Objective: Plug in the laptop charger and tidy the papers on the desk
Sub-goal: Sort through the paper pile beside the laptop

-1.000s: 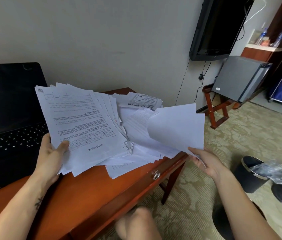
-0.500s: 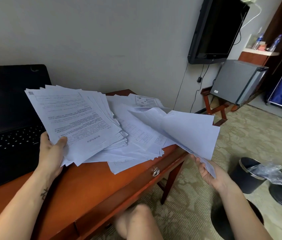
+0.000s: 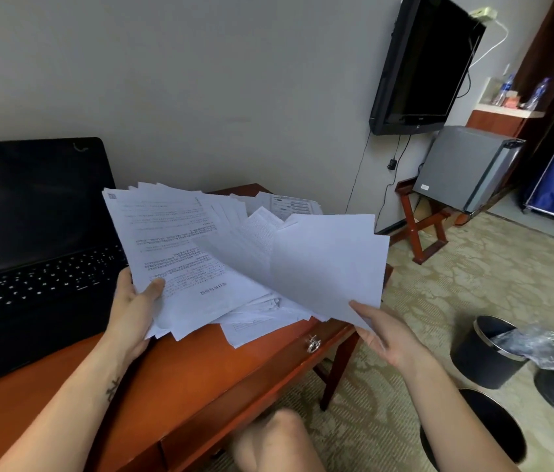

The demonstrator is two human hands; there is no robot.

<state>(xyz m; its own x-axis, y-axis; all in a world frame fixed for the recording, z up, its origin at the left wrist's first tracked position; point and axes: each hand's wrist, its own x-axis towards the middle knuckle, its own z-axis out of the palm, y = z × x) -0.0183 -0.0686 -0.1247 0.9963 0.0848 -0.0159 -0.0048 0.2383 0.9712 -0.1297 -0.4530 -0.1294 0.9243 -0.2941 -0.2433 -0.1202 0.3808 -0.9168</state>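
My left hand [image 3: 134, 310] grips a fanned stack of printed papers [image 3: 170, 240] by its near corner, thumb on top, lifted above the red-brown desk [image 3: 200, 373]. My right hand [image 3: 383, 330] pinches a few loose white sheets [image 3: 326, 264] by their lower edge and holds them partly over the stack. More loose papers [image 3: 258, 323] lie flat on the desk underneath, and one printed sheet [image 3: 291, 204] lies at the far corner. The open black laptop [image 3: 30, 240] sits on the desk at the left. No charger is visible.
A drawer knob [image 3: 313, 344] sits on the desk's front edge. A wall television [image 3: 422, 63] hangs at the right with cables below. A grey mini fridge [image 3: 466, 168] stands on a wooden rack. Black bins [image 3: 486, 352] stand on the patterned carpet. My knee [image 3: 275, 441] shows below.
My right hand has swung its loose sheets up and leftward from beside the desk edge onto the stack held by my left hand. The left hand has barely moved.
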